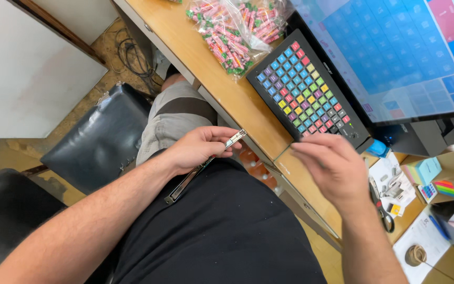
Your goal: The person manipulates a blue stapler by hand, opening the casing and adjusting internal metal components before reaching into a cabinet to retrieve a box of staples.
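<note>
Left hand [198,150] pinches a metal strip [206,165]; right hand [332,168], fingers loosely spread and empty, hovers below the coloured keyboard [303,87], candy bags [235,29] beyond it.

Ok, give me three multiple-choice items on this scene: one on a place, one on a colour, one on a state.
1. Where does the bag of sweets lie?
A. on the chair
B. on the desk, beside the keypad
C. on the floor

2. What colour is the chair seat?
A. black
B. red
C. white

3. What is the left hand doing?
A. resting open
B. pressing keys
C. gripping a metal strip

Answers:
B, the bag sits on the wooden desk next to the coloured keypad.
A, the seat is black and shiny.
C, its fingers are closed round the metal strip; the right hand hovers open, blurred.
</note>
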